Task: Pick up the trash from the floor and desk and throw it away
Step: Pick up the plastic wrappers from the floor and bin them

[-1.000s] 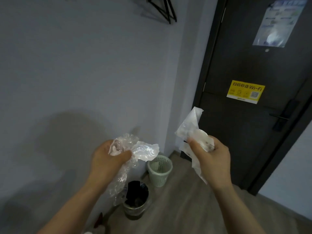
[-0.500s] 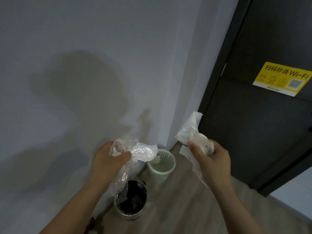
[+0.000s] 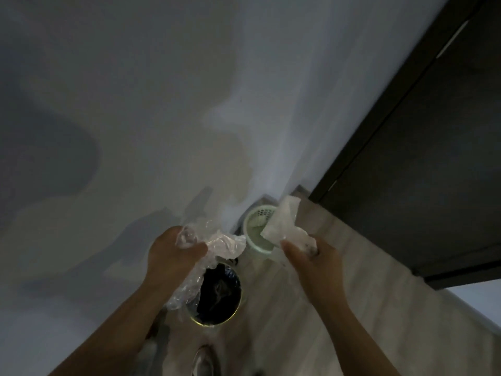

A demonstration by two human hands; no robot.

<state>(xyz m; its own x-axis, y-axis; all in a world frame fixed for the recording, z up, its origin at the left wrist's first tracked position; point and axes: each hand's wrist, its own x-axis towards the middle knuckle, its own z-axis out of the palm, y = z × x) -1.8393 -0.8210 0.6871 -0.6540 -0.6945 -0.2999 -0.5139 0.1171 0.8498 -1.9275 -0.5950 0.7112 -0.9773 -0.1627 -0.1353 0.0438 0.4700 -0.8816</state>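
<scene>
My left hand (image 3: 173, 256) grips a crumpled clear plastic bag (image 3: 222, 244) whose tail hangs down past my wrist. My right hand (image 3: 311, 263) holds a white crumpled wrapper (image 3: 284, 226) that sticks up above my thumb. Both hands hover above the floor near two bins. A round metal bin with a black liner (image 3: 219, 297) stands right below my left hand. A pale green plastic basket (image 3: 256, 232) stands farther off in the corner, partly hidden by the white wrapper.
A grey wall (image 3: 135, 104) fills the left and top. A dark door (image 3: 433, 172) closes off the right. Light wood floor (image 3: 311, 335) runs between them. A blurred object (image 3: 203, 362) lies on the floor near the bottom edge.
The view has tilted down and moved closer to the bins. Both hands keep their hold on the trash and now sit above the bins; the door sticker has left the view.
</scene>
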